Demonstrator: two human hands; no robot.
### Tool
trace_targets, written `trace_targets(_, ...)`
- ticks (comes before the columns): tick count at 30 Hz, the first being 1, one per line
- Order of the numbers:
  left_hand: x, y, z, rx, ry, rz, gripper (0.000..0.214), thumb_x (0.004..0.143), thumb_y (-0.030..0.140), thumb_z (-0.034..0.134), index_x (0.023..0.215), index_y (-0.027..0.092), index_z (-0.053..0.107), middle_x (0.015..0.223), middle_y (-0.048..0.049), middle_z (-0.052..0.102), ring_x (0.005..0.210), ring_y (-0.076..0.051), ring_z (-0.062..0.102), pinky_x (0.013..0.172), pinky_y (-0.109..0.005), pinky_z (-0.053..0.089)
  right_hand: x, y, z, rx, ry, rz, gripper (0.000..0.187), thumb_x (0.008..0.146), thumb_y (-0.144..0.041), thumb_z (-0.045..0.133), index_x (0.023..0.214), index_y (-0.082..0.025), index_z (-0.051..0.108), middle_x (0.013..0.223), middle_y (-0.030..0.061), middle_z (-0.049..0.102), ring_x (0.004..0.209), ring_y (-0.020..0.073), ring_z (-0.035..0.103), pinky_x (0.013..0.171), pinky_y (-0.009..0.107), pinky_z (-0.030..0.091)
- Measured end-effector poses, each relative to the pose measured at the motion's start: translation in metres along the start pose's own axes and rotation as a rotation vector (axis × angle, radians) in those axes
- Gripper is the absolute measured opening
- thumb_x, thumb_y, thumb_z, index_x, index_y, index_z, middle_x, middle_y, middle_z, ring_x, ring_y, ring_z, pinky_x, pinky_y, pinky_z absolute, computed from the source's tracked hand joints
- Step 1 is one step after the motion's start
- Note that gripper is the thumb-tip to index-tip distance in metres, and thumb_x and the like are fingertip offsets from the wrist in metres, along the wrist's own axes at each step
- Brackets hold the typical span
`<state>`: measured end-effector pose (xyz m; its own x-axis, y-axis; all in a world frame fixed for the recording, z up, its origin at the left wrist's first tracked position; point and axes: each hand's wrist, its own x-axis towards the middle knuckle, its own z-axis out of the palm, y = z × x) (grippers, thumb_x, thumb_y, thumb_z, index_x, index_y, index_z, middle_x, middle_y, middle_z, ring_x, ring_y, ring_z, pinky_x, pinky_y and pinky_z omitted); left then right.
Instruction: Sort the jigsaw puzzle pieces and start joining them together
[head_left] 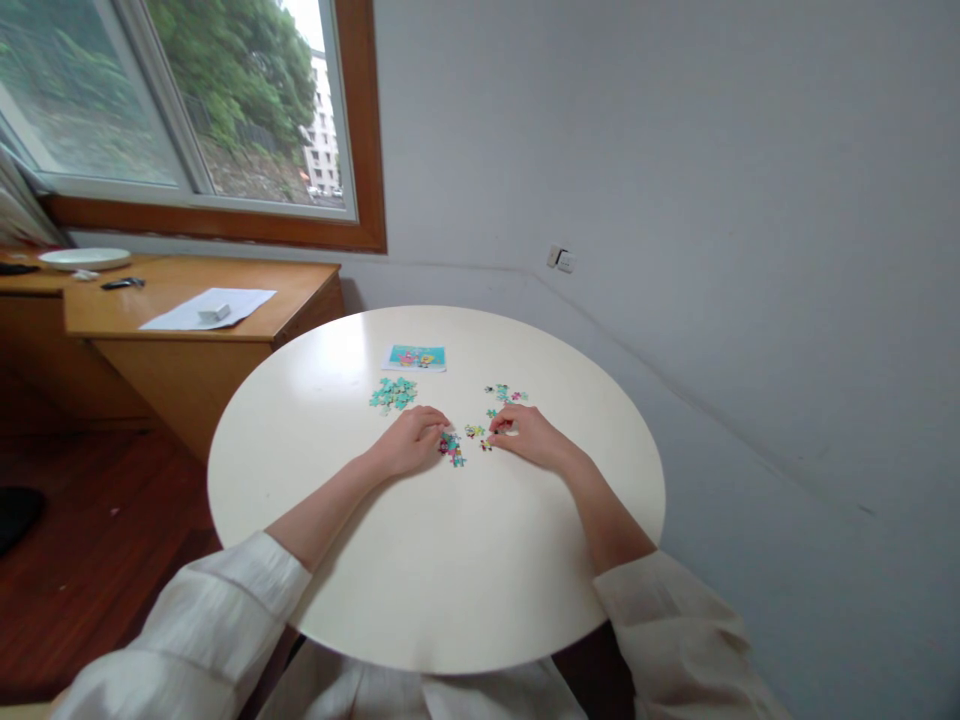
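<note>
On the round cream table (420, 590) my left hand (411, 438) rests with its fingers curled, the fingertips touching a small cluster of joined puzzle pieces (452, 448). My right hand (528, 433) lies a little to the right, fingers pinched on a small puzzle piece (501, 430). A few loose pieces (475, 431) lie between the two hands. A pile of teal pieces (392, 394) sits beyond my left hand, and a smaller group of pieces (505, 393) beyond my right. A small reference picture card (414, 357) lies farther back.
A wooden desk (180, 350) stands at the left under the window, carrying a white sheet with a small block (213, 311), a white plate (84, 258) and a dark object (122, 283). A wall socket (561, 259) is on the grey wall behind.
</note>
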<state>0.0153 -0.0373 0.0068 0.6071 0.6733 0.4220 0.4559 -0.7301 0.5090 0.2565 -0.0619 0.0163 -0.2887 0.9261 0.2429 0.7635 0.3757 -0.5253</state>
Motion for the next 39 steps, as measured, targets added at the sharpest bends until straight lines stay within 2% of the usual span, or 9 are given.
trace_targets(4, 0.000, 0.000, 0.000, 0.009, -0.011, 0.000, 0.033, 0.084, 0.021, 0.039, 0.093, 0.013, 0.070, 0.100, -0.0106, 0.068, 0.096, -0.021, 0.060, 0.090, -0.034, 0.046, 0.000, 0.000, -0.001, -0.045, -0.085, 0.008, 0.013, 0.069, -0.029, 0.069, 0.077, -0.019, 0.069, 0.081, 0.0028, 0.064, 0.077, 0.0153, 0.056, 0.074, 0.028, 0.041)
trace_targets(9, 0.000, 0.001, 0.001, 0.023, -0.041, 0.008, 0.032, 0.084, 0.019, 0.040, 0.095, 0.014, 0.069, 0.103, -0.0097, 0.068, 0.097, -0.021, 0.060, 0.091, -0.034, 0.046, 0.000, -0.002, -0.001, -0.030, -0.121, 0.011, 0.008, 0.070, -0.025, 0.067, 0.075, -0.020, 0.070, 0.081, 0.0027, 0.064, 0.080, 0.0160, 0.056, 0.076, 0.028, 0.040)
trace_targets(20, 0.000, 0.001, 0.002, 0.045, -0.063, 0.021, 0.032, 0.083, 0.017, 0.040, 0.095, 0.014, 0.069, 0.101, -0.0089, 0.069, 0.096, -0.020, 0.060, 0.091, -0.032, 0.046, 0.000, -0.002, 0.002, 0.047, -0.111, 0.022, 0.010, 0.068, -0.023, 0.067, 0.077, -0.018, 0.067, 0.080, 0.0021, 0.064, 0.078, 0.0148, 0.056, 0.072, 0.026, 0.041)
trace_targets(29, 0.001, 0.003, 0.001, 0.072, -0.050, 0.028, 0.032, 0.084, 0.017, 0.040, 0.096, 0.015, 0.069, 0.102, -0.0082, 0.068, 0.097, -0.020, 0.061, 0.091, -0.032, 0.046, 0.002, -0.010, 0.011, 0.273, -0.080, 0.054, 0.007, 0.068, -0.022, 0.064, 0.072, -0.016, 0.062, 0.070, 0.0013, 0.064, 0.070, 0.0134, 0.058, 0.069, 0.026, 0.044)
trace_targets(34, 0.000, 0.012, 0.006, 0.142, -0.070, 0.068, 0.032, 0.084, 0.021, 0.042, 0.107, 0.016, 0.064, 0.115, -0.0104, 0.064, 0.107, -0.023, 0.057, 0.095, -0.037, 0.043, 0.004, -0.014, 0.015, 0.316, -0.070, 0.068, 0.008, 0.069, -0.023, 0.064, 0.071, -0.016, 0.062, 0.068, 0.0009, 0.064, 0.067, 0.0128, 0.057, 0.067, 0.026, 0.045)
trace_targets(39, -0.002, 0.024, 0.009, 0.169, -0.154, 0.099, 0.036, 0.089, 0.028, 0.041, 0.120, 0.018, 0.054, 0.124, -0.0114, 0.058, 0.116, -0.024, 0.050, 0.101, -0.043, 0.035, 0.004, -0.018, 0.017, 0.291, -0.044, 0.058, 0.008, 0.071, -0.024, 0.063, 0.074, -0.016, 0.063, 0.069, 0.0010, 0.064, 0.067, 0.0129, 0.057, 0.068, 0.027, 0.045)
